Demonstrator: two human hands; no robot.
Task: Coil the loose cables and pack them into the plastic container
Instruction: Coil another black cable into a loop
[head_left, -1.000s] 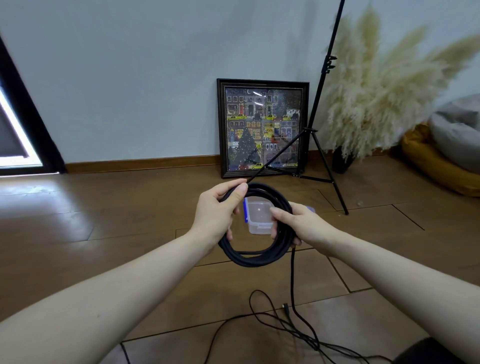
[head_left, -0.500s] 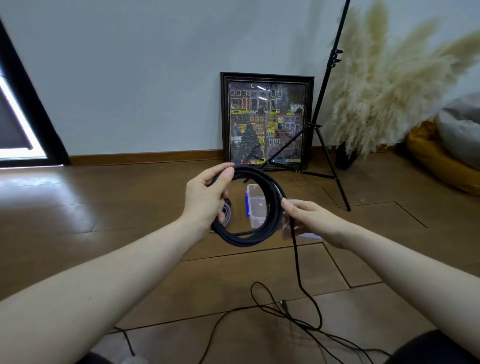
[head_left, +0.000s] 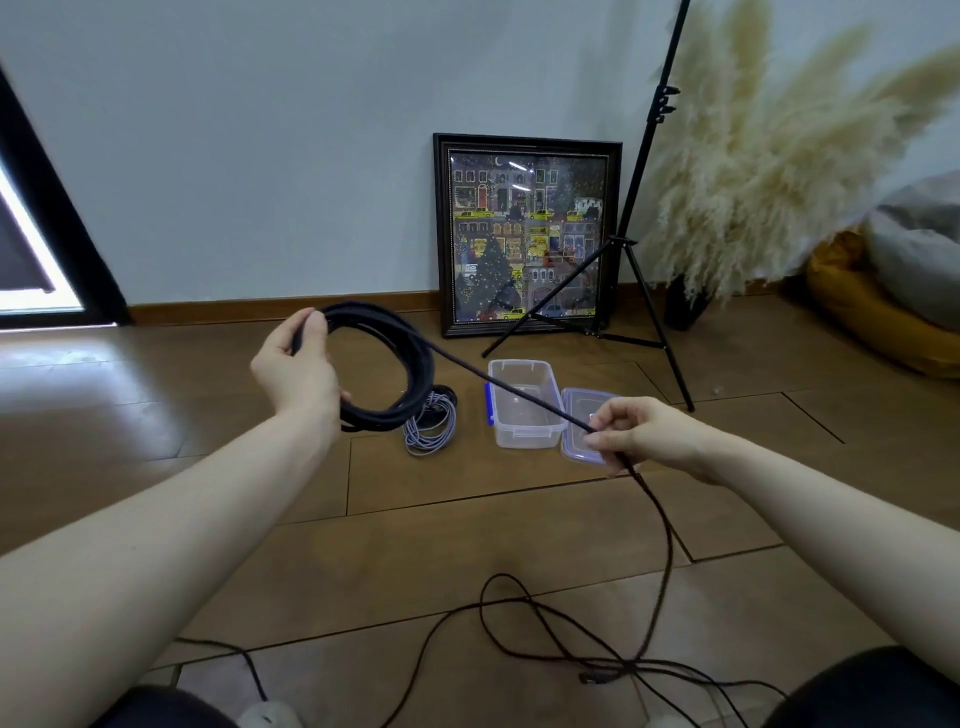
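Observation:
My left hand (head_left: 298, 371) grips a black cable coil (head_left: 410, 358) of several loops, held up above the wooden floor. A taut strand of the same cable runs from the coil's top down to my right hand (head_left: 641, 434), which pinches it. Below that hand the loose black cable (head_left: 660, 525) drops to the floor and lies in tangled loops near my knees. The clear plastic container (head_left: 524, 410) stands open on the floor between my hands, with its lid (head_left: 584, 421) lying beside it on the right. A coiled white cable (head_left: 431, 428) lies left of the container.
A framed picture (head_left: 527, 234) leans on the wall behind the container. A black tripod stand (head_left: 631, 244) rises at the right, next to pampas grass (head_left: 769, 156) and a yellow and grey cushion (head_left: 893, 291). A dark door frame (head_left: 62, 234) is at the left.
My hands have moved apart: the left carried the coil to the left, the right slid rightwards along the cable and pulled a strand taut. The container and white cable now show between them.

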